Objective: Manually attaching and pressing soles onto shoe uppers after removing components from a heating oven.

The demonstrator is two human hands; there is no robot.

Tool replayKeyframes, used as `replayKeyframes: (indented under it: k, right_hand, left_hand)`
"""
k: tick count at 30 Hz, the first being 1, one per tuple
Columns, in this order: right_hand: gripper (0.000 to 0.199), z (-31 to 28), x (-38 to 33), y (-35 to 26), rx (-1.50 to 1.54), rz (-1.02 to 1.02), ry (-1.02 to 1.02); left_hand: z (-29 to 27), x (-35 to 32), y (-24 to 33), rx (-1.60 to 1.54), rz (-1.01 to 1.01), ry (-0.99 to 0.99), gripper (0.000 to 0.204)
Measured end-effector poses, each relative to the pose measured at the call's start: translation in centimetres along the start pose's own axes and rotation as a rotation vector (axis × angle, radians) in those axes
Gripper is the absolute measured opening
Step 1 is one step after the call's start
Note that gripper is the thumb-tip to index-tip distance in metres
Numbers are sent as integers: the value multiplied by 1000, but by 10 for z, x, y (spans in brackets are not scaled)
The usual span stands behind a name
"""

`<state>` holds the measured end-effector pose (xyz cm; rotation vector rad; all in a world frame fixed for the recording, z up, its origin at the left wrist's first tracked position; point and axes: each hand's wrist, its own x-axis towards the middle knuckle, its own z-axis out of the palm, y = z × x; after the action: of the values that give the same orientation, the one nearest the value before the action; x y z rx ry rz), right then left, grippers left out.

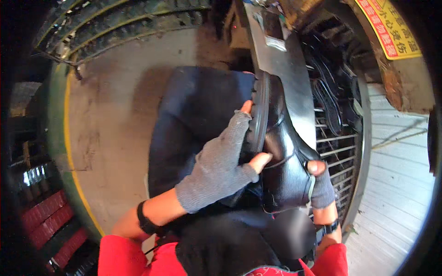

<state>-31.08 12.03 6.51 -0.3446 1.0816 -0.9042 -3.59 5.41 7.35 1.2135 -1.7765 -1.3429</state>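
Pressing a black leather shoe (281, 161) against a grey metal plate (290, 69) of a machine, a worker in fingerless grey gloves holds it with both hands. The left hand (218, 168) has its fingers closed on the sole edge (260, 115), thumb on the upper; the right hand (320, 184) cups the far side, thumb clamped on the leather. The sole looks already seated along the upper, so pressing seems under way, not finished. More soles wait in a wire rack (336, 133) beside the plate.
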Motion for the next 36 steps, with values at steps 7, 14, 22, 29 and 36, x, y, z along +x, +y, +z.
replayKeyframes:
  k: [7,14,22,29,36]
  right_hand:
    - [97,0,5,7,-207,-125,16]
    - [131,8,16,52,-788,-592,-98]
    - [63,82,116,3,-497,-508,-55]
    - [53,93,131,-62,-755,-289,59]
    - [40,87,123,-63,-1056,-573,-77]
  left_hand:
    - [7,-12,28,7,103,118,116]
    - [-58,53,40,-22,129,-273,104]
    - [-72,7,-81,782,796,-381,47]
    - [-75,65,-44,-49,62,202,60]
    - [-59,76,-48,253,120,6,78]
